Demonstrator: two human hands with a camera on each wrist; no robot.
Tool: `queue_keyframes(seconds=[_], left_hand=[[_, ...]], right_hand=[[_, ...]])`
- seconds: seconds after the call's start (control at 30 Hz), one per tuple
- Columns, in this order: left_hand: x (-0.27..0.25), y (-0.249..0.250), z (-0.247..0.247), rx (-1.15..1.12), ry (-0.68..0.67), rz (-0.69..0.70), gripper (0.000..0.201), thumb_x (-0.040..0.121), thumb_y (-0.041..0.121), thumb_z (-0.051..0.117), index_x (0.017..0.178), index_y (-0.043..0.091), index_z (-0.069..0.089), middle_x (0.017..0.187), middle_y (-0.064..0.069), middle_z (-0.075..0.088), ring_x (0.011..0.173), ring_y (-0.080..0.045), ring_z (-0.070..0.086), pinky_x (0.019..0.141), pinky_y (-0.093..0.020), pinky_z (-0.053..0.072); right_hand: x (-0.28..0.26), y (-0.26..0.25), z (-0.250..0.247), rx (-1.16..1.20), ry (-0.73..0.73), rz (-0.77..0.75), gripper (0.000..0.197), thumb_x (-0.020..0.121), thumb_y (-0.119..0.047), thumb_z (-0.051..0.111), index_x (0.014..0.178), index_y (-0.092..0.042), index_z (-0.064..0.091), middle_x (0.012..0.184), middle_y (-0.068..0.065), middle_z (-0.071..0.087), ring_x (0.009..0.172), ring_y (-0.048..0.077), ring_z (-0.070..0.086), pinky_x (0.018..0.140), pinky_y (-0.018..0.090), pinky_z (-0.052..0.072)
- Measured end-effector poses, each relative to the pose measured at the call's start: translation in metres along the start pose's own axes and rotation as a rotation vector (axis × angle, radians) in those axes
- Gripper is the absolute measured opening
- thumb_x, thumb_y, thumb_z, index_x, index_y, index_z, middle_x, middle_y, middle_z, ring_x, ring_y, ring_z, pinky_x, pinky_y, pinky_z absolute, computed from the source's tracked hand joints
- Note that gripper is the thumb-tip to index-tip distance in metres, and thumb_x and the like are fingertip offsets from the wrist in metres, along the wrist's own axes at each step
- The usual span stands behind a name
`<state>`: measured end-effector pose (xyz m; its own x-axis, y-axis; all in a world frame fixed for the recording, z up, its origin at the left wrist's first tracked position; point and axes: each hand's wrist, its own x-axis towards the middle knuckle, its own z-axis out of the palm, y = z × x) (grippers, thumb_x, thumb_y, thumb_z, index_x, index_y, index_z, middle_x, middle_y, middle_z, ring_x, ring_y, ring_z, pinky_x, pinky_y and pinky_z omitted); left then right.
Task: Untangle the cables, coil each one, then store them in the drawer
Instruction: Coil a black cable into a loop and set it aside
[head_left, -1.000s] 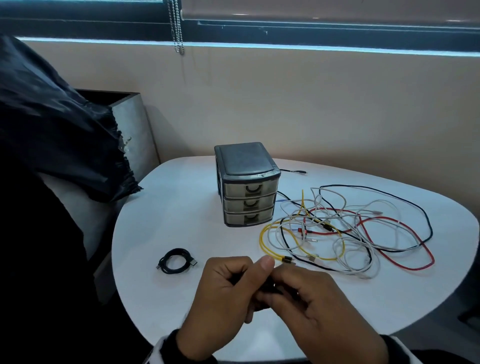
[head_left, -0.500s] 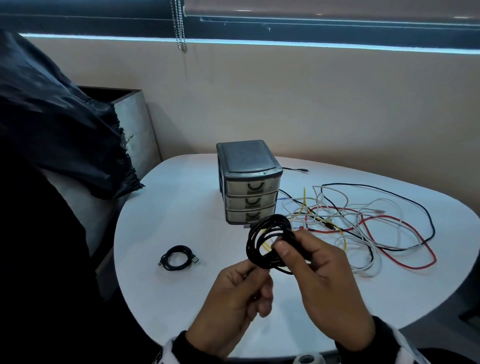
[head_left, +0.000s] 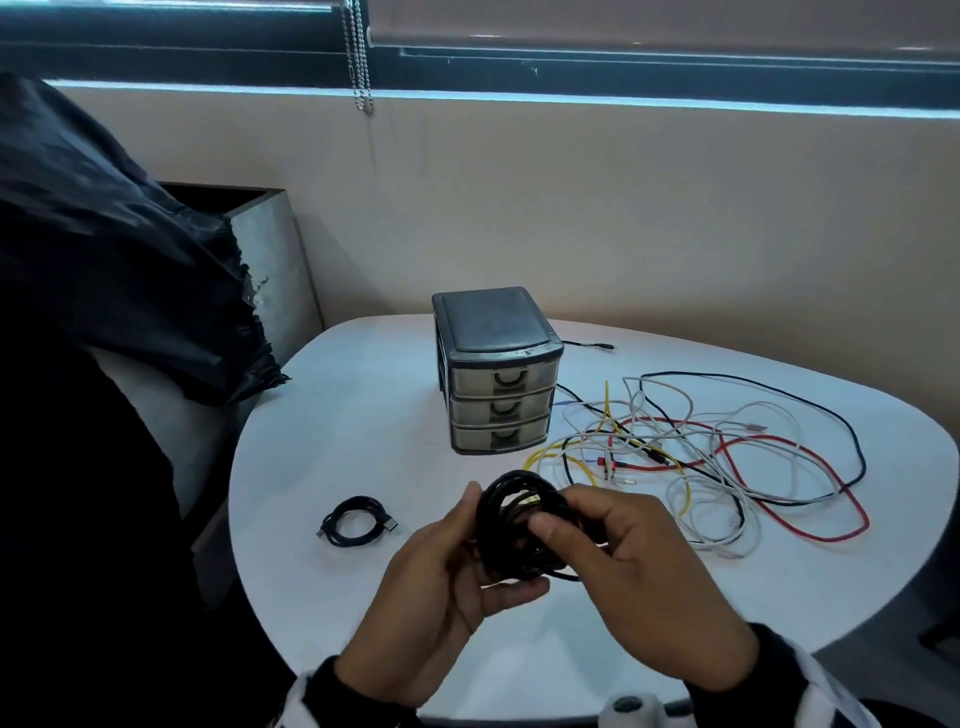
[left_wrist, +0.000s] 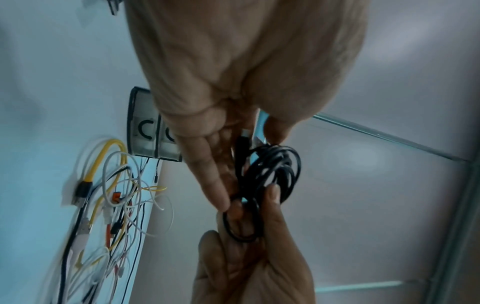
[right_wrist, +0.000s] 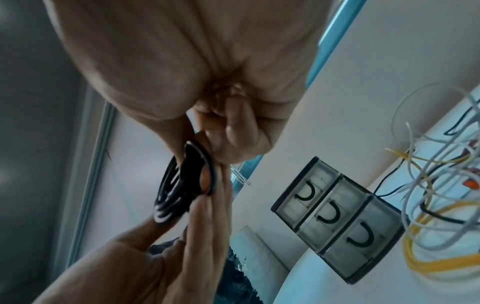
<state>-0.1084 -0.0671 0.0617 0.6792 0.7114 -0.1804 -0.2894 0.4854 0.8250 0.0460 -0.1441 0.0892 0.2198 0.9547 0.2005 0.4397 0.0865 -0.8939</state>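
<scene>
A black cable coil (head_left: 511, 514) hangs above the table's near side, held by both hands. My left hand (head_left: 485, 545) cradles it, fingers (left_wrist: 207, 176) straight behind it and thumb below. My right hand (head_left: 558, 519) pinches its right side with thumb and curled fingers. The wrist views show the coil (left_wrist: 275, 168) (right_wrist: 179, 185) between both hands. The grey three-drawer unit (head_left: 498, 410) stands mid-table with all drawers closed. To its right a tangle of yellow, white, red and black cables (head_left: 691, 457) sprawls. A second coiled black cable (head_left: 358, 519) lies at front left.
The white rounded table (head_left: 363, 415) ends close in front of me and at the right. A black bag (head_left: 104, 260) and a grey box (head_left: 270, 260) stand at its left. A loose black cable end (head_left: 587, 344) lies behind the drawer unit.
The hands were low and close together; my right hand then lifted the black coil. Now my left hand has come up and holds the coil too.
</scene>
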Motion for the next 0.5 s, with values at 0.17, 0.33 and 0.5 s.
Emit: queue_keyframes(seconds=[0.17,0.33,0.5], left_hand=[[-0.004,0.003,-0.012,-0.023,-0.060,0.039,0.060,0.066,0.046,0.089,0.108,0.005,0.076,0.111,-0.022,0.072,0.099,-0.030,0.072,0.077,-0.037,0.059],[0.002,-0.009,-0.003,-0.036,-0.042,0.160,0.056,0.061,0.011,0.086,0.114,0.006,0.070,0.118,-0.026,0.068,0.102,-0.033,0.069,0.089,-0.036,0.057],[0.009,-0.011,0.006,-0.039,0.027,0.216,0.039,0.063,0.012,0.083,0.101,0.008,0.078,0.108,-0.020,0.073,0.097,-0.026,0.073,0.085,-0.028,0.057]], right_hand=[[0.000,-0.003,0.000,0.057,-0.031,0.014,0.015,0.093,-0.019,0.064,0.082,-0.013,0.072,0.065,0.002,0.064,0.061,0.017,0.057,0.056,0.028,0.044],[0.010,-0.002,0.012,0.435,0.096,0.205,0.018,0.093,-0.014,0.061,0.083,-0.008,0.074,0.056,-0.004,0.059,0.046,0.009,0.036,0.043,0.016,0.029],[0.019,-0.002,0.014,0.473,0.196,0.228,0.018,0.091,-0.019,0.064,0.081,-0.009,0.074,0.056,0.000,0.046,0.048,0.011,0.027,0.043,0.018,0.025]])
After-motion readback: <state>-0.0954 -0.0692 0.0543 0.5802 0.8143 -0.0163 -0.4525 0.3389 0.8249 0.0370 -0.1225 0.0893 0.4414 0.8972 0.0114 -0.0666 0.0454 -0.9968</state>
